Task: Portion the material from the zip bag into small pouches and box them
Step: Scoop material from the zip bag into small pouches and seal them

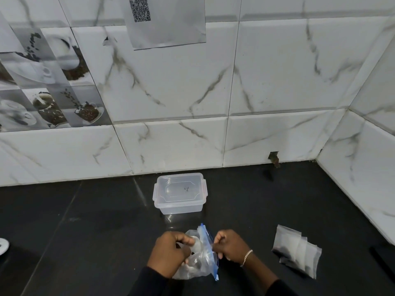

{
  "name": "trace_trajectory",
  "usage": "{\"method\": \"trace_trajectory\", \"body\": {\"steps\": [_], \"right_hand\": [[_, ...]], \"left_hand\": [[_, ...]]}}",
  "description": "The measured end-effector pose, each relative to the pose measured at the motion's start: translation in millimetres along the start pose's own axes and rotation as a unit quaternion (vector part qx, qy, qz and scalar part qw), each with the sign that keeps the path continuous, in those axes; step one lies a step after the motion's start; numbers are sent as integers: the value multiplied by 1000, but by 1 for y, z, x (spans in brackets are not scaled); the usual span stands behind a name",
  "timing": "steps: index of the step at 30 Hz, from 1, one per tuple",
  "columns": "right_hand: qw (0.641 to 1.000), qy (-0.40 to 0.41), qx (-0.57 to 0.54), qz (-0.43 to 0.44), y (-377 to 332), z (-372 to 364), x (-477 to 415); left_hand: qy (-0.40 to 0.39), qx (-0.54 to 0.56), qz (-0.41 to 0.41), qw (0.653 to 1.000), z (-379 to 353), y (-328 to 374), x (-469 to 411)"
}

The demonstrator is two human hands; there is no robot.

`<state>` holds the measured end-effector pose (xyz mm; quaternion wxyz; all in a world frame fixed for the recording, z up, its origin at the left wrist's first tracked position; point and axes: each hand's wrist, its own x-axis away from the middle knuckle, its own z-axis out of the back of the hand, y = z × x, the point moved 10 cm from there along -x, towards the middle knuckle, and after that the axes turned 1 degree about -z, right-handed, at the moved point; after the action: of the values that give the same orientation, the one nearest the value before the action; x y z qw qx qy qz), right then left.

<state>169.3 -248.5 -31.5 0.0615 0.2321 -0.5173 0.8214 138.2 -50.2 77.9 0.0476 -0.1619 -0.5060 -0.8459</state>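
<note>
A clear zip bag point(203, 261) with a blue zip strip stands crumpled on the black counter near the front edge, and both hands hold it. My left hand point(171, 253) grips its left side and my right hand point(230, 245) pinches the blue zip edge. Some pale material shows inside the bag. A clear plastic box point(180, 194) with its lid on sits behind the bag, near the wall. A small pile of translucent pouches point(298, 249) lies flat to the right of my right hand.
The black counter point(96, 221) meets a marble-tiled wall at the back and on the right. A white round object point(3, 245) shows at the left edge. A dark object point(384, 259) lies at the far right edge.
</note>
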Motion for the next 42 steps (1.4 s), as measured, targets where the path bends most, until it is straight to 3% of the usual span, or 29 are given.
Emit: {"method": "trace_trajectory", "body": {"steps": [2,4,6,8,9,11,14,16,18,21,28,33,35,39,42], "right_hand": [[992,111,23,52,-21,24,20],[971,171,-4,169,-61,40,58],[949,133,66,280,-105,32,100],[917,64,259,296,-118,8,118],[888,74,346,295,-113,8,123],[870,114,386,285,-107,22,125],[901,160,307,262,-96,63,134],[930,174,211,248,-82,84,145],[954,201,94,200,-63,100,155],[954,269,-62,118,-24,125,168],[918,341,-201,9,63,181,158],[891,393,-220,-56,126,218,132],[891,400,-202,-77,142,226,122],[892,431,-95,-103,152,233,116],[880,466,37,-90,139,236,120]], "left_hand": [[0,7,-11,1000,-1,5,1],[-2,22,-25,999,-3,13,1],[-7,30,-40,999,-8,23,2],[-25,21,-61,998,-16,37,2],[-40,13,-71,997,-24,45,2],[-65,-12,-102,993,-32,59,1],[-109,-133,-228,958,-56,82,-3],[-135,-153,-267,942,-81,90,-3],[-144,-104,-266,947,-105,96,-2],[-149,-22,-246,957,-138,104,-4],[-138,38,-176,974,-214,98,-47],[-92,-69,-152,982,-262,90,-79],[-126,-154,-197,960,-291,91,-76],[-208,-357,-262,872,-340,74,-59],[-188,-340,-269,882,-332,80,-55]]}}
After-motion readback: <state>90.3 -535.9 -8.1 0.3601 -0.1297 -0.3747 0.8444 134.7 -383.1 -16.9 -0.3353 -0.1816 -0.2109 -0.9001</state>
